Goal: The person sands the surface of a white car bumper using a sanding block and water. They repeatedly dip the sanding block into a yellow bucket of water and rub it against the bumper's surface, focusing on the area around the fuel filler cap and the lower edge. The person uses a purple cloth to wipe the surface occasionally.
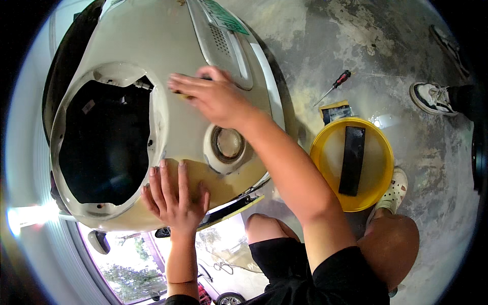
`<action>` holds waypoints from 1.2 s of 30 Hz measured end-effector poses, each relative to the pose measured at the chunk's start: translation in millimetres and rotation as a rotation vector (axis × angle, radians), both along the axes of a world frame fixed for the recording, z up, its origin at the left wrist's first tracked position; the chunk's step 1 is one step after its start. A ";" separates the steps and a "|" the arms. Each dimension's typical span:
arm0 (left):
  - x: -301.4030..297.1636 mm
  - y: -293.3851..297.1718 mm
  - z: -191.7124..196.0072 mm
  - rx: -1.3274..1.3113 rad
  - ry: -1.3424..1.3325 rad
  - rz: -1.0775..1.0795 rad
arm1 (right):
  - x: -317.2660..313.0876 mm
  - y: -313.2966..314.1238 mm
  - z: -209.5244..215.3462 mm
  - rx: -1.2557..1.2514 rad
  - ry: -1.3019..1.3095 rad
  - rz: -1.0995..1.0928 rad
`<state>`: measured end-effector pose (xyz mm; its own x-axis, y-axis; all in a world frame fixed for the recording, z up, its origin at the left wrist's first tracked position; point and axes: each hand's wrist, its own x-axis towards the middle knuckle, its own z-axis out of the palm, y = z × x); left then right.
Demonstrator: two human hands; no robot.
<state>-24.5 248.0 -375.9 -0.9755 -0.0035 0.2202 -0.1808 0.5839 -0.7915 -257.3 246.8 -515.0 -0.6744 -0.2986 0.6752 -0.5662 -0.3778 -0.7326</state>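
Note:
A pale beige car bumper (137,40) with a yellowish-tan patch at its near edge fills the left side. My left hand (175,198) lies flat on that patch with fingers spread, between the large lamp opening (107,152) and a small round lamp (227,144). Farther up, my right hand (216,96) presses on the bumper beyond the round lamp. Its fingers curl over what looks like a sanding block; only a dark bit and a yellowish edge show, the rest being hidden under the palm.
To the right stands a yellow bucket (317,152) with a long black block (352,160) within its rim. Beside it on the concrete lie a sandpaper sheet (335,110) and a screwdriver (340,80). Another person's shoe (432,99) is at the far right.

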 end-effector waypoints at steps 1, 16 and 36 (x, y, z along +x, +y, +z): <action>2.5 -0.1 3.2 0.001 -0.013 0.004 | 8.9 -1.2 -22.8 -0.094 -0.019 0.015; 3.5 2.7 1.7 0.018 0.028 -0.013 | 73.9 52.7 -93.1 0.030 -0.281 0.015; 3.4 2.2 2.1 0.037 0.057 -0.038 | 74.7 46.5 -27.0 -0.109 -0.367 -0.117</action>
<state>-21.1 250.2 -373.8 -0.9609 0.0240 0.2758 -0.2021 0.6200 -0.7581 -182.6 293.3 -542.0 -0.9019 -0.1460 0.4066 -0.3179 -0.4129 -0.8535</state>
